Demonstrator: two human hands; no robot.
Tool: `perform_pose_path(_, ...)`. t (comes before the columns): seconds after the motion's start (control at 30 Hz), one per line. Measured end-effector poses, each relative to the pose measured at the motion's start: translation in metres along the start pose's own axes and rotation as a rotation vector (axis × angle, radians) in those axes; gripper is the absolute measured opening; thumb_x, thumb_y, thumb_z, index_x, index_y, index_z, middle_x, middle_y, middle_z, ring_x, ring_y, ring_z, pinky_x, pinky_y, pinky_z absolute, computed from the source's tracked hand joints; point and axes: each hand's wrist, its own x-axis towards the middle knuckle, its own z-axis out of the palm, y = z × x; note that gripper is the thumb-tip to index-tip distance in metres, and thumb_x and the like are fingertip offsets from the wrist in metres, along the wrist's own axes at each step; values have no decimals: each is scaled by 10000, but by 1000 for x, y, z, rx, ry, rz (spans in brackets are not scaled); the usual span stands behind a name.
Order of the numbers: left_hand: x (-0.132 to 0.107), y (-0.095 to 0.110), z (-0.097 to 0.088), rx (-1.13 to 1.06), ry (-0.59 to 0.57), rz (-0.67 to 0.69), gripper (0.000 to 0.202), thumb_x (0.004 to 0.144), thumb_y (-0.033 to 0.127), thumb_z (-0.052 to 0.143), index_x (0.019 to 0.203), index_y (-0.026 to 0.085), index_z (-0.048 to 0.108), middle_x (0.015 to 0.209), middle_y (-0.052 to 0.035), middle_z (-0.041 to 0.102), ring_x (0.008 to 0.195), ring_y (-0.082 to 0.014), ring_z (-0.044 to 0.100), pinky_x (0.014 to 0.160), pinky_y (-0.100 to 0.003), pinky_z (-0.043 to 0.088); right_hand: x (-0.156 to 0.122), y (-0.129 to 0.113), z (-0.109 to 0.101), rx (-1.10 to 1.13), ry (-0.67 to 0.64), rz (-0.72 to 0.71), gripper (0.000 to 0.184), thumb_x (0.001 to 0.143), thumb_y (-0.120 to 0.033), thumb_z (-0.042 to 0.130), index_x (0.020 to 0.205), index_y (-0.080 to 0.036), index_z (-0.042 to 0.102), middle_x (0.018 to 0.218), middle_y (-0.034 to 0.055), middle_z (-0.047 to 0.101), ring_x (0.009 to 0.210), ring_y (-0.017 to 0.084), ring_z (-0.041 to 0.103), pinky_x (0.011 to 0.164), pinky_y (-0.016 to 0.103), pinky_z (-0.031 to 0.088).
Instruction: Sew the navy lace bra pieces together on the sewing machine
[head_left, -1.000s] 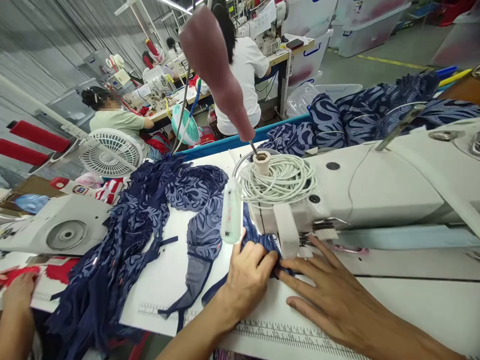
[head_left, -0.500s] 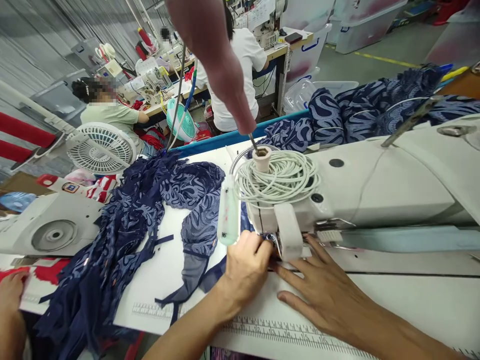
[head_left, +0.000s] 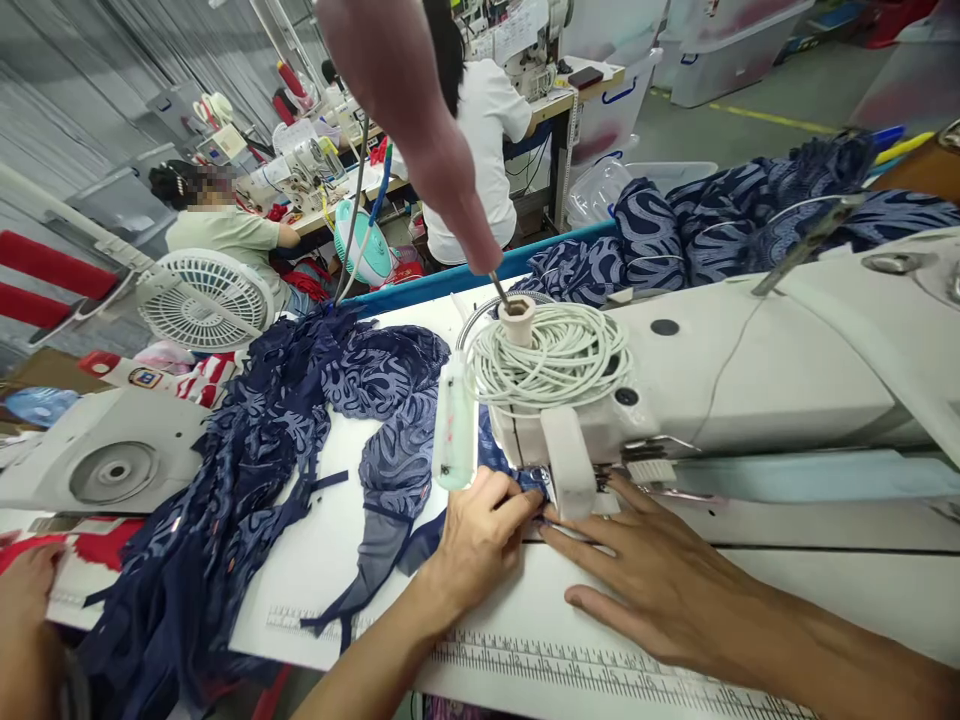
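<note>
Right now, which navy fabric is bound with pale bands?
The patterned bundle behind the sewing machine; the navy fabric on the white tabletop shows none.

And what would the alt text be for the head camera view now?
A left hand rests on navy fabric at a white sewing machine, right hand spread beside it. Patterned navy garment pieces lie left; other people are beyond.

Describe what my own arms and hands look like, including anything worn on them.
Your left hand and right hand are both ungloved, and no ring shows on either. The left forearm and right forearm are bare as far as they show: no sleeve, watch or bracelet in view. No markings can be made out.
</note>
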Motion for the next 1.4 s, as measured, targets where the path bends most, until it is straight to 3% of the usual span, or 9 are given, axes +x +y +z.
perform_pose_path(0.1, -1, -7, 2, -27, -6, 2, 323, 871, 43, 506, 1127, 187, 640, 970, -77, 669, 916, -213, 597, 790, -333, 465, 1, 2, 2, -37, 42, -4, 271, 1009, -350, 446, 1097, -225, 669, 1008, 1, 716, 872, 182, 616, 1132, 418, 243)
perform_pose_path(0.27, 9, -13, -1, -6, -75, -47, 279, 869, 65, 502, 1055, 202, 658, 914, -55, 663, 859, -199, 586, 707, -293, 456, -2, 5, 13, -89, 55, 28, 341, 978, -367, 501, 1259, -212, 619, 1140, 40, 710, 1021, 227, 601, 1013, 417, 370)
perform_pose_path(0.37, 13, -9, -3, 50, -107, -63, 225, 853, 67, 501, 972, 183, 653, 931, -69, 664, 876, -207, 594, 688, -292, 455, -2, 7, 15, -93, 14, 53, 343, 970, -376, 504, 1242, -204, 623, 1005, 53, 721, 1016, 249, 595, 947, 420, 421)
perform_pose_path(0.6, 9, 0, -3, 69, 64, -70, 216, 905, 89, 533, 1051, 188, 658, 957, -75, 679, 927, -210, 611, 758, -313, 464, 3, 1, 11, -81, 88, 27, 410, 978, -310, 484, 1360, -182, 558, 826, 29, 691, 910, 245, 613, 973, 459, 421)
perform_pose_path(0.93, 9, -4, -5, 3, 7, -89, 213, 903, 105, 561, 1037, 218, 681, 921, -43, 682, 863, -191, 601, 806, -341, 454, 4, -1, 9, -84, 110, 25, 417, 975, -275, 473, 1372, -175, 550, 837, 29, 697, 885, 230, 628, 1052, 462, 388)
perform_pose_path(1.03, 8, -5, -7, 70, -35, -32, 274, 893, 71, 534, 1085, 207, 674, 979, -60, 694, 897, -210, 603, 802, -357, 462, 6, -1, 7, -41, 150, 29, 364, 983, -279, 466, 1316, -201, 592, 832, 21, 702, 866, 215, 629, 1005, 434, 416)
perform_pose_path(1.13, 10, -1, -10, 173, -26, 75, 344, 881, 49, 501, 1166, 165, 656, 1036, -92, 702, 949, -238, 606, 755, -351, 480, 3, 6, 9, 15, 186, 89, 259, 958, -218, 502, 1156, -236, 668, 816, 14, 697, 848, 191, 636, 792, 342, 489)
perform_pose_path(1.27, 11, 9, -10, 302, 9, 135, 363, 892, 16, 466, 1164, 164, 656, 1121, -106, 700, 1082, -258, 604, 730, -333, 497, -7, 18, 19, -80, 68, 248, 304, 946, -150, 410, 822, -231, 675, 866, 40, 675, 613, 140, 581, 451, 278, 352)
perform_pose_path(1.4, 9, 10, -11, 297, 11, 148, 336, 900, 23, 476, 1191, 96, 628, 1065, -151, 703, 1076, -267, 634, 716, -328, 506, -10, 23, 24, -118, -28, 185, 379, 921, -112, 398, 611, -209, 591, 899, 68, 662, 707, 149, 594, 454, 261, 333)
